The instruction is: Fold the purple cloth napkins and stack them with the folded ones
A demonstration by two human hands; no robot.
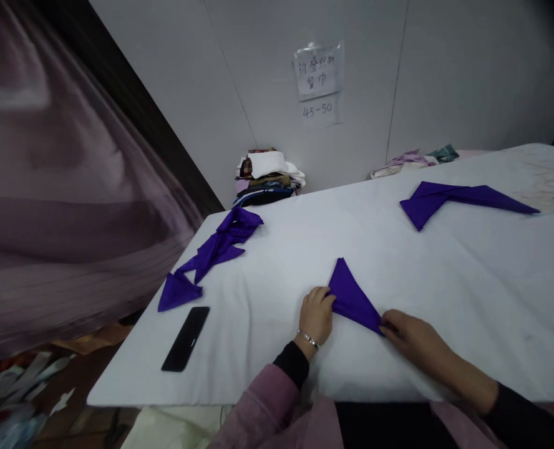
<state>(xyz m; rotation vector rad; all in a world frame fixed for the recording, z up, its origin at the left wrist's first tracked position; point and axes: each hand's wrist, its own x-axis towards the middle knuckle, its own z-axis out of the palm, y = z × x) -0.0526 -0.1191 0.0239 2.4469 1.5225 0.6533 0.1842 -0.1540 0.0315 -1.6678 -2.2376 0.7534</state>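
Note:
A purple cloth napkin point(350, 295), folded into a triangle, lies on the white-covered table point(281, 268) in front of me. Its peak points away from me. My left hand point(317, 315), with a silver bracelet at the wrist, has its fingers closed on the napkin's left edge. At the lower right corner, my right hand point(410, 337) pinches the tip between thumb and fingers. The undersides of the fingertips are hidden on both hands.
Crumpled purple cloths point(221, 243) lie at the left, above a black phone point(186, 338). Another folded purple cloth point(464, 194) rests at the far right. Behind the table are a stack of folded fabrics point(267, 178) and more cloths point(412, 161). A curtain point(71, 187) hangs at left.

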